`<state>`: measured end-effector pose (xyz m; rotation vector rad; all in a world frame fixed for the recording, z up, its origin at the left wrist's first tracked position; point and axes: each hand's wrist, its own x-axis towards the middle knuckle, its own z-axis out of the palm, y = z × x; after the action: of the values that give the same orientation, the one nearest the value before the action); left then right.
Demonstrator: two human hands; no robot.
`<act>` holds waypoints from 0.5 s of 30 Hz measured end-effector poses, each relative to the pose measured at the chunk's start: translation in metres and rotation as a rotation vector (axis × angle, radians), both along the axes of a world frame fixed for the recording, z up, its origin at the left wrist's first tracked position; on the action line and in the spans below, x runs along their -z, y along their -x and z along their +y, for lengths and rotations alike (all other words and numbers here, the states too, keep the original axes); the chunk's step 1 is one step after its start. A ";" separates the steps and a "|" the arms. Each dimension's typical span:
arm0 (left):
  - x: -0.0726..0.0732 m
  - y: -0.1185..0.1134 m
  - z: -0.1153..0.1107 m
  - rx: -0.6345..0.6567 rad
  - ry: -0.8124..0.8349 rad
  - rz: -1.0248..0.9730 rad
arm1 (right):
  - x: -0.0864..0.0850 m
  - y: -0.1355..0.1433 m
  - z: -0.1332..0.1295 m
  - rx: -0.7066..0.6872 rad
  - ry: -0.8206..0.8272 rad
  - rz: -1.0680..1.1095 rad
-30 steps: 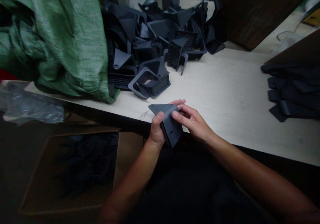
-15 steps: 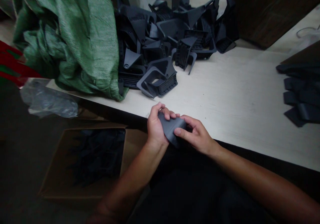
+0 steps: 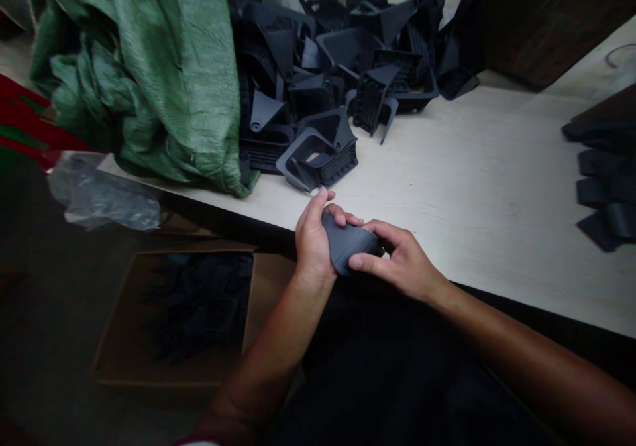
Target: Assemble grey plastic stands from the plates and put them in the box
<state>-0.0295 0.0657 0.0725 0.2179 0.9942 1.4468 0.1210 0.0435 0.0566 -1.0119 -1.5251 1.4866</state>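
Observation:
Between my two hands, at the front edge of the table, is a dark grey plastic part (image 3: 345, 244) with a smooth, bent face. My left hand (image 3: 315, 244) wraps its left side, fingers curled over the upper edge. My right hand (image 3: 397, 257) pinches the right end, thumb in front and fingers behind. The underside of the part is hidden. Just beyond the hands lies an angular grey plastic bracket (image 3: 322, 151) with ribs and an opening, at the near end of a heap of similar dark plastic parts (image 3: 348, 48).
A green woven sack (image 3: 193, 88) slumps on the table's left. Below it, a cardboard box (image 3: 116, 327) holds dark parts. Clear plastic film (image 3: 106, 194) hangs at the left edge. More dark pieces (image 3: 609, 187) lie on the white table (image 3: 477, 187) at right. A brown panel (image 3: 541, 22) stands behind.
The part has been tilted slightly in my hands, showing more of its flat face. Both hands still hold it. The whole view has shifted a little.

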 end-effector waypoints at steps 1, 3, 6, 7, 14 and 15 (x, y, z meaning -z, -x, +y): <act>0.000 -0.001 -0.001 -0.005 -0.003 0.009 | 0.001 0.000 -0.001 -0.002 -0.017 0.000; 0.001 -0.002 -0.002 -0.019 -0.028 0.049 | 0.004 0.002 -0.004 0.015 -0.034 0.020; 0.005 -0.003 -0.004 -0.038 -0.080 0.136 | 0.012 0.007 -0.010 0.073 -0.026 0.045; 0.007 -0.003 -0.004 -0.037 -0.090 0.157 | 0.015 0.009 -0.012 0.090 -0.026 0.041; 0.008 0.002 0.000 -0.051 -0.059 0.130 | 0.008 0.016 -0.006 0.096 -0.042 0.011; 0.007 0.002 0.000 -0.053 -0.051 0.112 | 0.005 0.014 -0.004 0.078 -0.042 -0.003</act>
<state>-0.0314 0.0657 0.0660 0.3146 1.0612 1.5227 0.1067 0.0394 0.0515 -1.0373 -1.4958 1.3946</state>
